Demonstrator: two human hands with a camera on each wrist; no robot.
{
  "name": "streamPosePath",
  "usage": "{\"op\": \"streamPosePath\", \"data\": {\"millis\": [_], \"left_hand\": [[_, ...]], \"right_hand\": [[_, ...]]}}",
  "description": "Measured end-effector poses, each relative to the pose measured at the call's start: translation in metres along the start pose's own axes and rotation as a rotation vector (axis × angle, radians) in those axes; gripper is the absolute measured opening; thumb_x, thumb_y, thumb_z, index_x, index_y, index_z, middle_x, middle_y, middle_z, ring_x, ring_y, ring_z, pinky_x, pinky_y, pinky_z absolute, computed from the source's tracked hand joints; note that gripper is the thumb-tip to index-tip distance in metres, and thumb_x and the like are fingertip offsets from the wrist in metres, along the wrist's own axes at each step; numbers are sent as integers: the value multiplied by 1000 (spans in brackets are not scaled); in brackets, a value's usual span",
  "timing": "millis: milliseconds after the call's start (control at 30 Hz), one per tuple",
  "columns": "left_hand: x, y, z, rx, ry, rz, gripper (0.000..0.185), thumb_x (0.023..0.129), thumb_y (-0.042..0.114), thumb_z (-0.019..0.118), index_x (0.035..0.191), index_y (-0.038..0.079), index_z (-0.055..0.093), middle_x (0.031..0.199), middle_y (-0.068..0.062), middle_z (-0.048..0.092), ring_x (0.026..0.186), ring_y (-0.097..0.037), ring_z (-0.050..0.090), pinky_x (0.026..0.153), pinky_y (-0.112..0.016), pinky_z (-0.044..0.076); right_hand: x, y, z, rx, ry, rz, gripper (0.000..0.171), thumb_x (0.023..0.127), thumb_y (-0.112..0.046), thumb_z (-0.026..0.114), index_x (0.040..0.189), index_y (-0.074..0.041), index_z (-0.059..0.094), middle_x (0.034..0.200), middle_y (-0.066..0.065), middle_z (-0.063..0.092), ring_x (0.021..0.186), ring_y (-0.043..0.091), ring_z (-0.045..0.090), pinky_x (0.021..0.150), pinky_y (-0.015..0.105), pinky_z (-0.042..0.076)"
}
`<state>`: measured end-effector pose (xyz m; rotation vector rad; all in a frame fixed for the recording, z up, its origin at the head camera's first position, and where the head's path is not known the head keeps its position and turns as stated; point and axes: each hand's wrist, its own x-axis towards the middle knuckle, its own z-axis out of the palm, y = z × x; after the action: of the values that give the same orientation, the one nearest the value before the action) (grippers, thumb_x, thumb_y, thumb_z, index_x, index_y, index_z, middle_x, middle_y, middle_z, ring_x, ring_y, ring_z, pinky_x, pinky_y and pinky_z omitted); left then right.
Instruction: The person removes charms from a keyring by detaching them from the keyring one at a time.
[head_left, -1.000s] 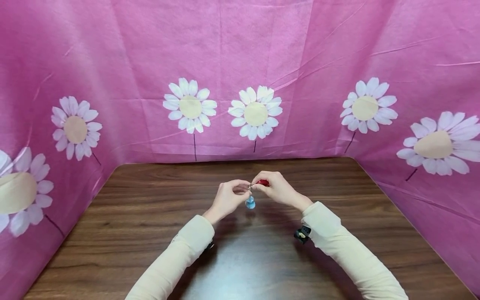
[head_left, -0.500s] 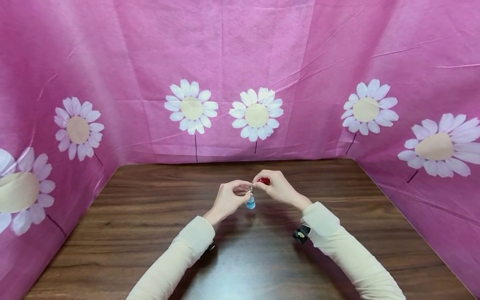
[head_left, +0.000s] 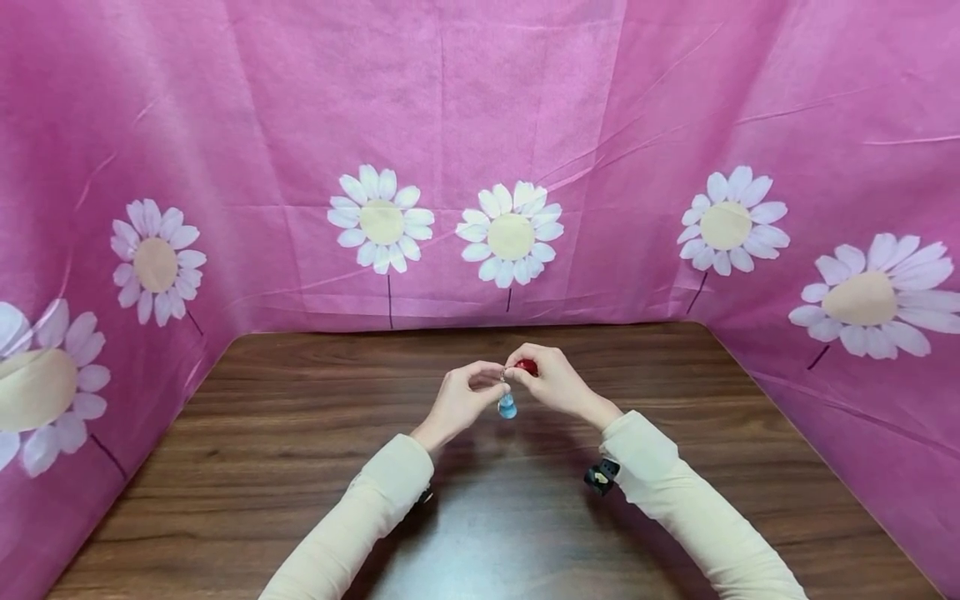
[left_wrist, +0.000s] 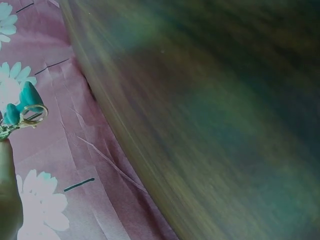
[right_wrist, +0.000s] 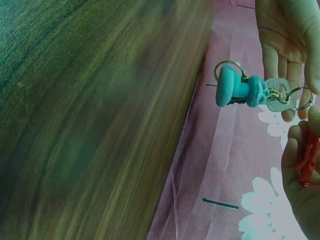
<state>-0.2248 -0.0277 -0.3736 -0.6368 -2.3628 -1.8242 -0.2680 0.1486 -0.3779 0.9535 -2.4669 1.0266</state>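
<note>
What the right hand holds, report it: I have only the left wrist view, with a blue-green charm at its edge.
Observer: The head view shows the right hand curled around a red item; its exact kind I cannot tell.
Operator: Now check that charm. Name any flat metal piece beside it.
Observer: A key: the right wrist view shows its head just past the narrower end of the spool-shaped charm.
Operator: Report what sits at the right wrist.
Observer: In the head view, a black device with a yellow mark shows just below the pale right cuff.
</note>
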Motion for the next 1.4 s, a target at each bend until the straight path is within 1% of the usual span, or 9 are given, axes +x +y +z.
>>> {"op": "streamPosePath", "data": {"millis": [233, 367, 533, 633, 733, 900, 1000, 1267, 1400], "left_hand": [[0, -1, 1, 78, 10, -22, 27, 82, 8, 67, 106, -3, 63, 99, -19, 68, 90, -30, 65, 77, -32, 53], [3, -15, 3, 45, 31, -10, 25, 81, 7, 68, 104, -3, 64, 96, -19, 68, 88, -29, 65, 79, -35, 52], [9, -36, 7, 12, 59, 0, 24, 79, 6, 70, 102, 1, 66, 92, -15, 70, 85, -22, 66, 78, -27, 53], [10, -40, 7, -17, 71, 10, 24, 77, 5, 71, 100, 0, 66, 92, -16, 69, 85, -23, 67, 77, -25, 53], [8, -33, 5, -46, 65, -8, 26, 76, 3, 71, 101, -3, 65, 94, -21, 68, 89, -28, 66, 78, -27, 53], [3, -14, 1, -57, 36, 0, 27, 77, 0, 70, 101, -8, 63, 97, -28, 65, 90, -32, 65, 80, -28, 52], [1, -8, -2, -80, 26, 4, 28, 76, -2, 69, 102, -11, 61, 98, -30, 64, 92, -35, 64, 81, -29, 52], [2, -10, -1, -112, 25, -15, 29, 76, -4, 68, 103, -10, 61, 100, -27, 64, 95, -34, 63, 84, -30, 51], [2, -11, -1, -115, 27, -23, 29, 76, -4, 68, 104, -10, 61, 100, -28, 64, 95, -35, 63, 83, -26, 51]], "right_hand": [[-2, 1, 3, 13, 2, -6, 4, 81, -9, 67, 83, -9, 64, 70, -2, 57, 62, 11, 47, 55, 20, 39], [-2, 2, 3, 21, 3, -15, 5, 82, -11, 67, 83, -8, 64, 70, -3, 57, 62, 10, 47, 56, 21, 40], [-2, 4, 5, 36, -1, -17, 5, 82, -13, 67, 83, -8, 65, 72, -3, 59, 64, 7, 48, 56, 24, 43], [-2, 5, 6, 43, -8, -16, 7, 83, -14, 66, 84, -8, 65, 73, -2, 59, 64, 8, 48, 57, 24, 43], [-1, 6, 6, 44, -6, -11, 6, 83, -14, 66, 84, -8, 65, 73, 0, 60, 65, 11, 49, 57, 22, 42], [0, 6, 5, 49, -1, 8, 6, 82, -13, 67, 84, -8, 65, 75, 1, 62, 66, 8, 49, 58, 22, 42], [1, 5, 4, 55, -4, 19, 6, 82, -13, 67, 84, -8, 65, 75, 0, 62, 66, 7, 49, 59, 22, 42], [3, 4, 3, 47, -2, -9, 4, 81, -10, 67, 85, -10, 68, 79, -1, 65, 68, 8, 53, 61, 23, 44], [3, 2, 2, 51, 11, -15, 3, 82, -12, 67, 84, -9, 68, 79, -2, 65, 69, 8, 52, 61, 23, 44]]}}
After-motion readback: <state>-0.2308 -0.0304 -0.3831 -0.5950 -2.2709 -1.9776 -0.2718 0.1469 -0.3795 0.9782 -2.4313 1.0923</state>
